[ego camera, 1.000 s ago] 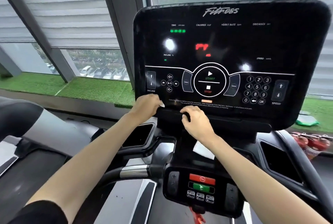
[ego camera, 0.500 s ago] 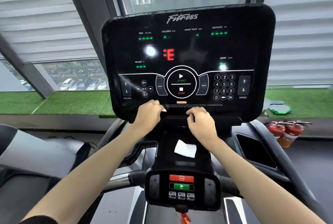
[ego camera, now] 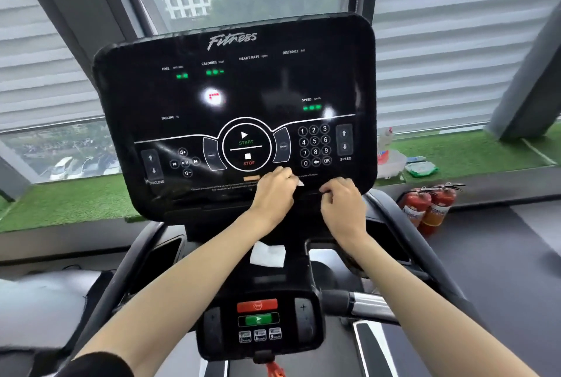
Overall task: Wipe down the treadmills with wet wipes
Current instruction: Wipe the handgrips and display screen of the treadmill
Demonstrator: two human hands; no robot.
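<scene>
Fingers of the left hand are curled in against the lower strip of the console, just under the STOP mark, and they pinch a small white wipe whose corner pokes out to the right. Just beside it, the right hand has its fingers bent down over the ledge at the console's bottom edge; I cannot tell whether they hold anything. The two hands are close but apart.

Both belong to a person standing at a black treadmill, bare forearms reaching in from the bottom corners. Its wide console is tilted back toward the window, lit with green readouts, a round START/STOP ring in the middle, a number pad to the right and incline keys to the left. Below the console, on the treadmill's dark neck between the forearms, lies a folded wipe, white and flat. Lower still sits a control pod with a red bar above a green one, and a chrome handlebar runs out to its right.

Two red fire extinguishers stand on the floor at right, touching each other. On the green turf sill behind them rests a green packet. An orange clip hangs under the pod.
</scene>
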